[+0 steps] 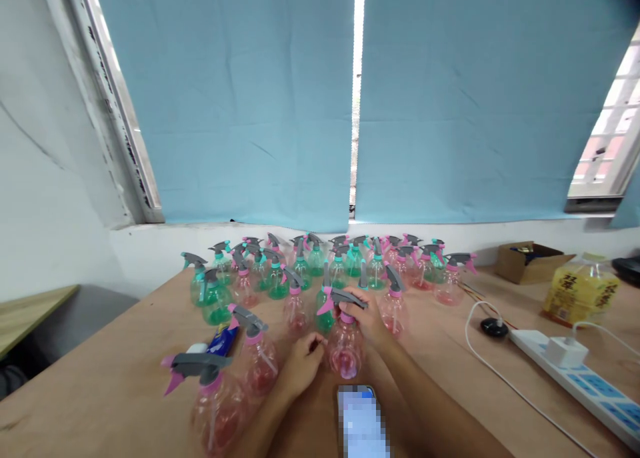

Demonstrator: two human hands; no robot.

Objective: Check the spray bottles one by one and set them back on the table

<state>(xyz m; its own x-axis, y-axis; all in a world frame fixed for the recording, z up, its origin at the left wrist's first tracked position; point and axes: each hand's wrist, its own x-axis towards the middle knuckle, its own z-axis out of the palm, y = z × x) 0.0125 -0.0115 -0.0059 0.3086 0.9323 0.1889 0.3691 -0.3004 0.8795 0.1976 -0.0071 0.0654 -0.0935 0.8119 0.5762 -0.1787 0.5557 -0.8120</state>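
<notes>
My right hand is wrapped around the grey head and pink collar of a clear pink spray bottle, which tilts so its base faces me. Just left of that bottle is my left hand, its fingers curled together; what they hold, if anything, is hidden. Two more pink spray bottles, one nearer and one behind it, stand left of my left arm. Close behind my hands are another pink spray bottle and a partly covered green spray bottle.
Several green and pink spray bottles crowd the table's back. A phone lies in front of me, a blue packet at left. Right are a power strip with cables, a black disc, a yellow-labelled jug and an open carton.
</notes>
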